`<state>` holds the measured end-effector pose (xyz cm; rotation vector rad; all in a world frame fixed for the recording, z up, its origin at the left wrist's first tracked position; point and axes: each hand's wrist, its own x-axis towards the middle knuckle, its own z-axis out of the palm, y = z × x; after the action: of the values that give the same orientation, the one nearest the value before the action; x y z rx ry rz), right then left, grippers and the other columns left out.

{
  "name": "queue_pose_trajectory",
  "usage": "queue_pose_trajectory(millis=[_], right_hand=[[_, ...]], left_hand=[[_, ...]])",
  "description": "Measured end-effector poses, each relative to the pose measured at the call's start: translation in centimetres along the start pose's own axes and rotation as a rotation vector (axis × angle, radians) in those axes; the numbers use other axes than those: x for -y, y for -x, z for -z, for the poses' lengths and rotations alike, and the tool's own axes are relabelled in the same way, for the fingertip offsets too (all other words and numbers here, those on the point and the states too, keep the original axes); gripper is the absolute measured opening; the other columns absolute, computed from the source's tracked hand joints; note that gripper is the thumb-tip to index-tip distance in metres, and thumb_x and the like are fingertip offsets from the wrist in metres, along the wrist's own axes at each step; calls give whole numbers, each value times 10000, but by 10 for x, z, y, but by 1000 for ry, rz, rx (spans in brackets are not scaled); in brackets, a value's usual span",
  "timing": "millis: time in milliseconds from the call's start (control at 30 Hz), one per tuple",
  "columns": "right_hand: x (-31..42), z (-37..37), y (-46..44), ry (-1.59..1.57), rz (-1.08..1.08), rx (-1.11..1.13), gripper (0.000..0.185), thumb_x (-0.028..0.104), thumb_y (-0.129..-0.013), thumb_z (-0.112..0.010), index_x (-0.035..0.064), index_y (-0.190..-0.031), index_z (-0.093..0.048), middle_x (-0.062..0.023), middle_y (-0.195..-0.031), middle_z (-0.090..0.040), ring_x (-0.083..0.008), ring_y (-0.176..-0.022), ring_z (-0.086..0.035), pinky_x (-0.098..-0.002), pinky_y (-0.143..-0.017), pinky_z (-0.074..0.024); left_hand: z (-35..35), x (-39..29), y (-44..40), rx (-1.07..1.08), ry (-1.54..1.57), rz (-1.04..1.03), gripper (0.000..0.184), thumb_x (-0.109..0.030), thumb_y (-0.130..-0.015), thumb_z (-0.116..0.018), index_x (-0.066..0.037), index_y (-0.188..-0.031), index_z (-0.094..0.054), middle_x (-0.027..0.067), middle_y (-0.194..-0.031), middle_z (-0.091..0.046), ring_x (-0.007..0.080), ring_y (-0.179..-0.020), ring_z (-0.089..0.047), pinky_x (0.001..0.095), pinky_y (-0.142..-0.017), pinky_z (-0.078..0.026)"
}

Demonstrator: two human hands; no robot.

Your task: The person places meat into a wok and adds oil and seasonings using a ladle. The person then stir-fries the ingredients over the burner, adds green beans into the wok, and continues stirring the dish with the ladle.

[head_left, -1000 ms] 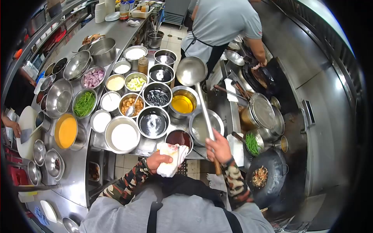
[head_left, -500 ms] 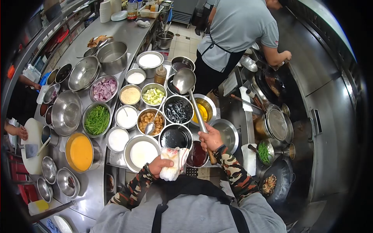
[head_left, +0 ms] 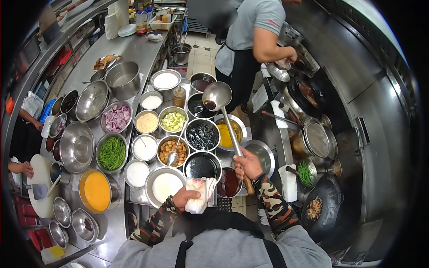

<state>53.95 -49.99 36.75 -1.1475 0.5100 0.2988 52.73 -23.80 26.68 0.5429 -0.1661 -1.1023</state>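
My right hand (head_left: 248, 164) is closed round the handle of a long ladle (head_left: 217, 96). Its bowl hangs over the far pots and holds a little dark liquid. My left hand (head_left: 185, 198) grips a folded white cloth (head_left: 200, 195) with red marks, at the near edge of a pot of black liquid (head_left: 202, 166). Beside that pot stand a pot of dark red sauce (head_left: 229, 182) and a pot of white powder or liquid (head_left: 164, 186). Under the ladle's handle sits a basin of yellow oil (head_left: 228, 135). A spoon (head_left: 173, 156) rests in a pot of brown cubes (head_left: 167, 145).
On the left counter are a bowl of green beans (head_left: 111, 152), sliced red onions (head_left: 117, 118) and an orange liquid (head_left: 96, 191). A wok with chopped food (head_left: 315, 207) sits on the right range. A co-worker (head_left: 250, 44) stands ahead; another person's hand (head_left: 22, 169) shows at left.
The ladle's bowl has shifted slightly right and now shows dark liquid in it. The co-worker ahead has moved left and turned, with an arm over the range. My left hand still holds the cloth.
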Motion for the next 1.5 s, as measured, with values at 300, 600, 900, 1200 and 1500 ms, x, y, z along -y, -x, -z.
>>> queue_pose_trajectory(millis=[300,600,900,1200,1500], right_hand=[[-3,7,4,-52,6,62,470,81,-906,-520,157,-1345,-368,-7,-607,-420,-105,-384,-381,-283,-339,-349],[-23,65,-6,-571,-290,632,166,220,-954,-439,152,-1095,-493,47,-615,-411,-67,-382,-358,-241,-336,-335],[-44,138,205,-923,-48,553,472,206,-968,-355,203,-1429,-258,50,-644,-375,-58,-429,-389,-244,-427,-393],[-121,233,446,-643,351,-382,533,69,-894,-466,164,-1396,-317,13,-602,-396,-70,-366,-352,-241,-322,-322],[-196,341,499,757,278,-1313,624,54,-748,-597,0,-1337,-400,-259,-1227,-531,-342,-1155,-526,-342,-954,-411]], left_hand=[[-18,10,2,-42,-47,13,526,-178,-747,-649,51,-1188,-478,187,-929,-631,267,-782,-655,359,-711,-548],[-1,43,0,-44,81,124,535,-153,-761,-630,8,-1240,-456,185,-969,-632,286,-825,-658,414,-729,-561],[-66,94,-59,-263,-310,218,294,-168,-818,-623,6,-1048,-569,108,-793,-640,212,-627,-637,327,-549,-532],[-152,247,-140,-34,-56,597,490,-323,-798,-390,56,-1069,-541,195,-851,-626,307,-726,-627,412,-663,-532],[-230,353,-186,55,-284,717,379,-295,-783,-398,-47,-994,-592,127,-842,-648,303,-732,-636,494,-661,-518]])
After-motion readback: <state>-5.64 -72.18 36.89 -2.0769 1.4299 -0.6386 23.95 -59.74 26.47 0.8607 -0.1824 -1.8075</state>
